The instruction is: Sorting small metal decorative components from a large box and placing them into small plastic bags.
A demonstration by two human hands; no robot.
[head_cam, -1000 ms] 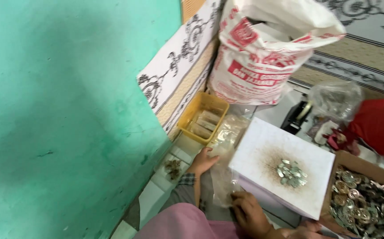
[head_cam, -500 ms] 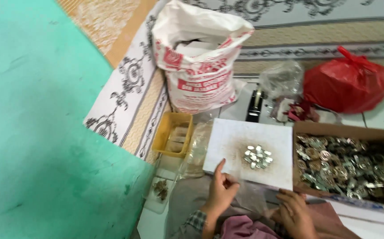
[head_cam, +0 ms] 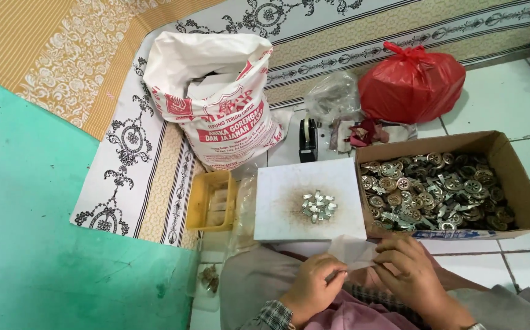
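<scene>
My left hand (head_cam: 314, 287) and my right hand (head_cam: 408, 272) are close together over my lap, both pinching a thin clear plastic sleeve (head_cam: 353, 252). Just ahead lies a white board (head_cam: 283, 208) with a small heap of silver metal pieces (head_cam: 318, 205) on a smudged patch. Right of it stands a cardboard box (head_cam: 518, 183) filled with round metal parts (head_cam: 436, 190).
A big white printed sack (head_cam: 219, 104) and a yellow tray (head_cam: 211, 201) stand to the left. A red plastic bag (head_cam: 411, 82), a clear bag (head_cam: 333, 96) and a black tape dispenser (head_cam: 306, 139) sit behind the board. A green wall (head_cam: 39, 244) borders the left.
The camera has swung right and down, away from the green wall. My left hand has come off the board's edge and joined my right hand on the plastic sleeve.
</scene>
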